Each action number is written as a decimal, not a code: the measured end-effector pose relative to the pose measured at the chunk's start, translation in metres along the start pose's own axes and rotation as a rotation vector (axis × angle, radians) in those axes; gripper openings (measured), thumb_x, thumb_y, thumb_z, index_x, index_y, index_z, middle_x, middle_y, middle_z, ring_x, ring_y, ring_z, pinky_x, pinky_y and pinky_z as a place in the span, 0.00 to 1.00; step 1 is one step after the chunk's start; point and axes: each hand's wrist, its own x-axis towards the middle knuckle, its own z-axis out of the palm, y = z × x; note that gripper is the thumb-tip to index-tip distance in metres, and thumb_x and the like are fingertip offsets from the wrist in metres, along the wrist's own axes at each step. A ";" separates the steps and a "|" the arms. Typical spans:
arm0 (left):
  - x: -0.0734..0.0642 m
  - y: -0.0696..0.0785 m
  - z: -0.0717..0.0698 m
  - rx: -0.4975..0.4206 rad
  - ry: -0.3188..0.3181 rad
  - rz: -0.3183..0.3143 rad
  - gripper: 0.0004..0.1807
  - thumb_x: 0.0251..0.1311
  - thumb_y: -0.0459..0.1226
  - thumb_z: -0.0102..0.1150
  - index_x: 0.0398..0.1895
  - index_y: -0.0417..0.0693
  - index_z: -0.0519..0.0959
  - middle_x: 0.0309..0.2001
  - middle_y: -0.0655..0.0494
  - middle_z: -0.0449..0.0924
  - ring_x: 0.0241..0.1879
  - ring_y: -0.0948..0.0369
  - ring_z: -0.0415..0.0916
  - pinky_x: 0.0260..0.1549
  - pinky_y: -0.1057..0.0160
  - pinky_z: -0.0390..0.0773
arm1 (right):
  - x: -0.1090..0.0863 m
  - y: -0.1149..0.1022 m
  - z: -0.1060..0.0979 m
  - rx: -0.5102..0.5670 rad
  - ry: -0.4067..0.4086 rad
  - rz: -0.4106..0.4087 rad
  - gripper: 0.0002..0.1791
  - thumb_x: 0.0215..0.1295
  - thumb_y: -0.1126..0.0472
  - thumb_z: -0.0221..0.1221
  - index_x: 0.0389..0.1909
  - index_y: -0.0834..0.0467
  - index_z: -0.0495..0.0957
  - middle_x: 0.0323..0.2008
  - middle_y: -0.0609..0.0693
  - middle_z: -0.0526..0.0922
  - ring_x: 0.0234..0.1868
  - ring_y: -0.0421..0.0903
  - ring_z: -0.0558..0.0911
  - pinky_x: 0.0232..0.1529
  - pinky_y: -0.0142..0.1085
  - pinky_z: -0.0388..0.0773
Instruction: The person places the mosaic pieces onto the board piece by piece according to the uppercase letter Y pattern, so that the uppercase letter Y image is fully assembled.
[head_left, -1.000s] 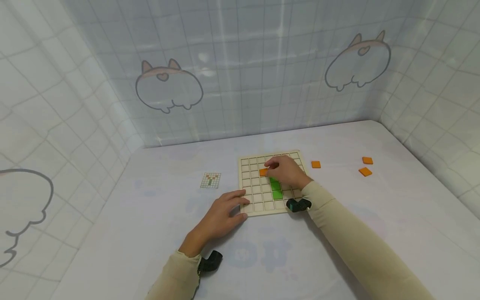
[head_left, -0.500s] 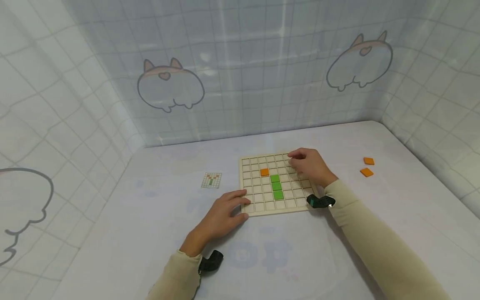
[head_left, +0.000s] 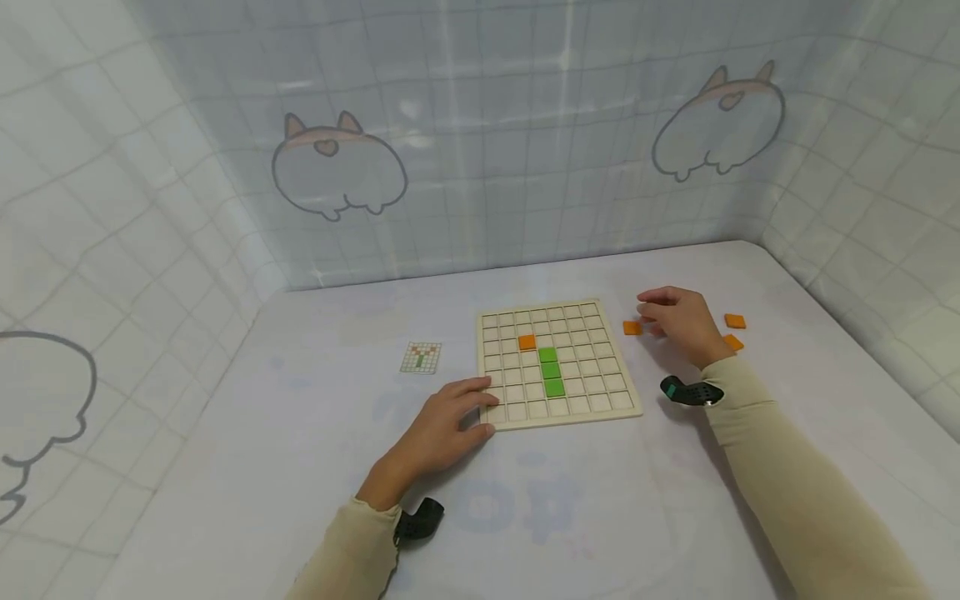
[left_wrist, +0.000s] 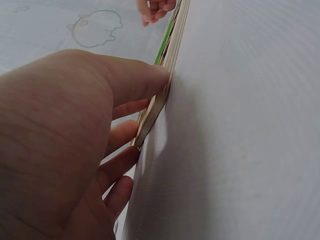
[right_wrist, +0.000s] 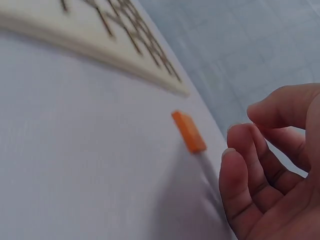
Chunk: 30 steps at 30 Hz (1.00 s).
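Observation:
A pale wooden grid board [head_left: 592, 408] lies on the table in the head view. One orange tile [head_left: 527, 342] sits in a cell, and a column of green tiles [head_left: 550, 371] lies just right of and below it. My left hand [head_left: 442, 427] rests at the board's lower left corner; its thumb and fingers touch the edge in the left wrist view. My right hand [head_left: 681, 323] hovers right of the board, fingers loosely bent and nothing between them. Beside its fingertips lies a loose orange tile [head_left: 632, 328], which the right wrist view shows apart from the fingers.
Two more orange tiles, one [head_left: 735, 321] farther back and one [head_left: 732, 342] partly behind the right wrist, lie at the right. A small card [head_left: 422, 357] with a printed Y-like grid pattern lies left of the board. Pale grid-patterned walls [head_left: 480, 167] enclose the table's back and sides.
My right hand has moved right, from above the board's tiles to beside the loose orange tile. The orange tile on the board has come into full view. My left hand has stayed put.

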 end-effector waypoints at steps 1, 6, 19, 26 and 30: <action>0.000 0.000 0.000 0.000 0.001 0.000 0.20 0.63 0.40 0.67 0.58 0.50 0.81 0.71 0.52 0.68 0.71 0.52 0.61 0.67 0.46 0.63 | 0.000 0.002 -0.002 -0.013 -0.003 0.004 0.23 0.72 0.51 0.58 0.62 0.59 0.76 0.56 0.56 0.78 0.44 0.50 0.80 0.41 0.31 0.79; -0.001 -0.002 0.001 0.001 0.006 0.014 0.20 0.63 0.40 0.67 0.58 0.50 0.81 0.71 0.52 0.68 0.71 0.52 0.61 0.66 0.46 0.63 | 0.000 0.010 -0.010 -0.068 -0.016 0.004 0.24 0.73 0.50 0.57 0.62 0.59 0.76 0.57 0.58 0.78 0.44 0.50 0.82 0.42 0.31 0.79; 0.000 0.001 -0.002 -0.014 -0.002 0.008 0.19 0.64 0.40 0.66 0.58 0.49 0.81 0.71 0.50 0.68 0.71 0.52 0.61 0.66 0.46 0.63 | 0.001 0.012 -0.016 -0.223 -0.130 -0.072 0.26 0.72 0.48 0.58 0.64 0.58 0.75 0.53 0.57 0.82 0.44 0.51 0.81 0.43 0.39 0.73; 0.000 0.002 -0.003 -0.013 -0.003 0.010 0.19 0.63 0.40 0.67 0.58 0.48 0.81 0.71 0.50 0.68 0.71 0.51 0.61 0.66 0.46 0.63 | -0.001 0.009 -0.016 -0.293 -0.186 -0.087 0.25 0.73 0.50 0.58 0.65 0.59 0.74 0.56 0.58 0.80 0.46 0.53 0.80 0.45 0.41 0.73; 0.000 0.002 -0.004 -0.008 -0.001 0.012 0.19 0.64 0.40 0.66 0.57 0.48 0.81 0.71 0.50 0.68 0.71 0.51 0.61 0.66 0.46 0.63 | -0.001 0.007 -0.014 -0.329 -0.206 -0.091 0.27 0.71 0.50 0.60 0.65 0.60 0.74 0.57 0.59 0.79 0.51 0.54 0.78 0.48 0.43 0.74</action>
